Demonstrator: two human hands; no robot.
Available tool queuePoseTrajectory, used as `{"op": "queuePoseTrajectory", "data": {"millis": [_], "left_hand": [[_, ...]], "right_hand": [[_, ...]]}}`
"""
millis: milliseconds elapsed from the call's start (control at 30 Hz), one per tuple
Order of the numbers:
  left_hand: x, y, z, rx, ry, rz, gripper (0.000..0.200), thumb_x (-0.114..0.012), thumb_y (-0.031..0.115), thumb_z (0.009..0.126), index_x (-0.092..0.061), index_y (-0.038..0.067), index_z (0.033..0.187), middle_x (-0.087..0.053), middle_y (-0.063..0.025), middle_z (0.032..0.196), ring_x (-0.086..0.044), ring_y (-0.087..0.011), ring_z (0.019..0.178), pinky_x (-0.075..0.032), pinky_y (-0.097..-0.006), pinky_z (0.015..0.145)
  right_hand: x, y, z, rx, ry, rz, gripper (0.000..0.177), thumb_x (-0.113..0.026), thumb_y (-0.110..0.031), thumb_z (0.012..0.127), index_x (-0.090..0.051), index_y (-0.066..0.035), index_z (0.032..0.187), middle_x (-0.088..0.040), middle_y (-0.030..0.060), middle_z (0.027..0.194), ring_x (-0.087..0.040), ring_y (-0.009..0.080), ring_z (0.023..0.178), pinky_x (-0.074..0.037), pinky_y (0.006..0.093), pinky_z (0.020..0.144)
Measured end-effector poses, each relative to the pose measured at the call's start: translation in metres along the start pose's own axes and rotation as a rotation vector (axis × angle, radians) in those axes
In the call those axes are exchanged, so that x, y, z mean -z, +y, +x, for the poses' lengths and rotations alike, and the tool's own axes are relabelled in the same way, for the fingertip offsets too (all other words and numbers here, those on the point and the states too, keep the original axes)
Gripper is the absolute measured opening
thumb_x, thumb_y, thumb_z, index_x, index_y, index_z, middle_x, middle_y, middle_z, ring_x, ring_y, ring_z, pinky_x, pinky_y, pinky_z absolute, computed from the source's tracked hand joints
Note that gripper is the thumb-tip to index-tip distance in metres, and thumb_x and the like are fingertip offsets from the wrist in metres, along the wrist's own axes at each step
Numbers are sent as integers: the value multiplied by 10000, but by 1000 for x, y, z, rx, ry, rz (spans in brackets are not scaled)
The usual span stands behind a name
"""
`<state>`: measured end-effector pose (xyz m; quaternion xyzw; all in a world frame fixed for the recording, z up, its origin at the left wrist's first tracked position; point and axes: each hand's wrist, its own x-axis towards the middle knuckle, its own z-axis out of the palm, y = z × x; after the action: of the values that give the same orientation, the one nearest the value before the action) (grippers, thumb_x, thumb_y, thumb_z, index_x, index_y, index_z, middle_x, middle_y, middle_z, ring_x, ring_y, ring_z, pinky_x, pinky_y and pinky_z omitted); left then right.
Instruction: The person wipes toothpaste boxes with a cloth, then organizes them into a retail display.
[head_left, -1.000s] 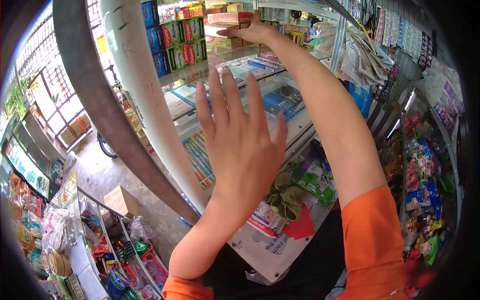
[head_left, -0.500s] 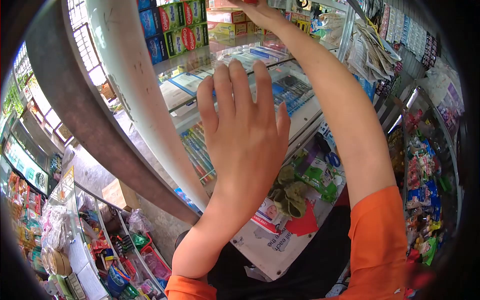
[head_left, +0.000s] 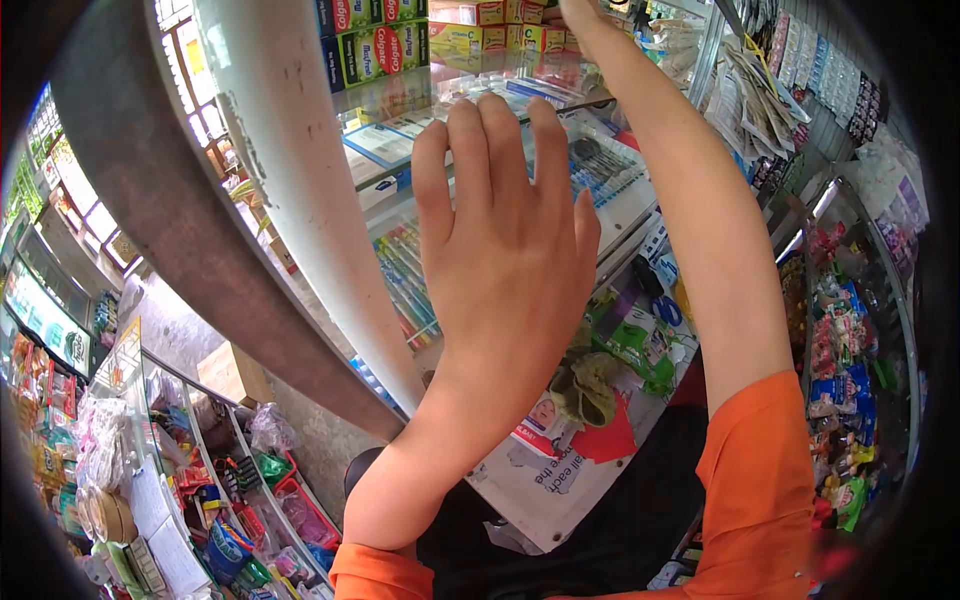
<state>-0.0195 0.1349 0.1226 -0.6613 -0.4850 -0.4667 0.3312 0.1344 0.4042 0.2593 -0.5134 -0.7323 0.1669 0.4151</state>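
My left hand point(head_left: 505, 240) reaches forward palm down, fingers stretched and slightly apart, with nothing visible in it. Its fingertips overlap the glass display counter point(head_left: 425, 100) in this view. Inside that case lie colourful pens point(head_left: 405, 275) and a row of more pens point(head_left: 605, 170). My right hand point(head_left: 582, 14) is at the top edge, with its fingers cut off by the frame. Close to it stand stacked yellow and red boxes point(head_left: 480, 38), and toothpaste boxes point(head_left: 383, 52) are piled further left.
A white pillar point(head_left: 300, 180) and a brown curved post point(head_left: 200, 220) rise at left. Below my left hand, a crumpled olive cloth point(head_left: 585, 388), red paper point(head_left: 607, 435) and a green packet point(head_left: 640, 345) lie near blue-handled scissors point(head_left: 667, 310). Packaged goods point(head_left: 845, 370) fill the right shelf.
My right hand has moved up and to the right, mostly out of view; the red thing at its fingers no longer shows. The view has shifted slightly, and my left hand keeps its spread pose.
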Motion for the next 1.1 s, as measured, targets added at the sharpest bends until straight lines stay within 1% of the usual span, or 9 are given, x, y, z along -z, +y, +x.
{"op": "queuePoseTrajectory", "data": {"millis": [133, 400, 700, 767, 800, 867, 900, 1033, 1100], "left_hand": [[1, 0, -1, 0, -11, 27, 574, -726, 305, 828, -610, 4, 1302, -566, -197, 1319, -470, -352, 1323, -284, -493, 1182], [0, -1, -1, -4, -9, 22, 579, -723, 318, 837, -612, 2, 1309, -563, -194, 1323, -467, -351, 1329, -280, -493, 1186], [2, -1, -1, -6, -2, -6, 588, -749, 301, 820, -608, -1, 1305, -555, -200, 1326, -468, -355, 1326, -285, -495, 1181], [1, 0, 0, -2, 9, 7, 547, -749, 302, 866, -599, 43, 1325, -554, -158, 1308, -491, -332, 1268, -325, -519, 1135], [0, 0, 0, -3, 10, 6, 547, -749, 302, 866, -599, 43, 1325, -554, -158, 1308, -491, -332, 1268, -325, -519, 1135], [-1, -1, -1, -6, 26, -11, 547, -754, 294, 863, -600, 41, 1323, -553, -164, 1306, -492, -339, 1266, -325, -526, 1133], [-1, 0, -1, -6, 26, -13, 547, -754, 294, 863, -600, 41, 1323, -553, -164, 1306, -492, -339, 1266, -325, -526, 1133], [-2, -1, -1, -11, 36, -4, 548, -759, 287, 858, -601, 40, 1320, -554, -166, 1305, -495, -342, 1261, -326, -528, 1130], [-2, -1, -1, -15, 40, -1, 550, -760, 286, 856, -601, 40, 1320, -554, -167, 1305, -496, -344, 1258, -326, -529, 1128]], "right_hand": [[5, 8, -8, 10, 1, -55, 1268, -528, -918, 797, -108, -102, 1672, -244, 250, 1670, -275, 437, 1525, -306, 576, 1215], [-3, -9, -20, 29, 46, -173, 1302, -550, -924, 776, -88, -101, 1673, -223, 252, 1675, -250, 453, 1530, -303, 583, 1214], [-30, -37, -30, 54, 86, -289, 1337, -571, -930, 756, -68, -100, 1675, -201, 254, 1681, -224, 469, 1536, -300, 589, 1214], [-46, -38, -28, 62, 70, -448, 1493, -662, -949, 644, 5, -96, 1672, -168, 281, 1671, -185, 528, 1515, -294, 609, 1207], [-48, -32, -20, 62, 71, -448, 1493, -662, -949, 644, 5, -96, 1672, -168, 281, 1671, -185, 528, 1515, -294, 609, 1207], [-50, -29, -7, 220, 47, -574, 1574, -732, -935, 570, 16, -90, 1666, -168, 304, 1647, -221, 554, 1470, -300, 626, 1193], [-54, -28, -6, 153, 96, -603, 1528, -739, -913, 603, -28, -62, 1655, -179, 302, 1633, -289, 535, 1420, -326, 621, 1177], [-56, -21, 7, 155, 28, -547, 1466, -695, -920, 652, -72, -36, 1642, -205, 272, 1640, -283, 519, 1412, -292, 619, 1182], [-56, -20, 8, 368, 68, -732, 1386, -647, -908, 718, -96, -26, 1633, -225, 245, 1642, -245, 502, 1428, -230, 615, 1199]]}}
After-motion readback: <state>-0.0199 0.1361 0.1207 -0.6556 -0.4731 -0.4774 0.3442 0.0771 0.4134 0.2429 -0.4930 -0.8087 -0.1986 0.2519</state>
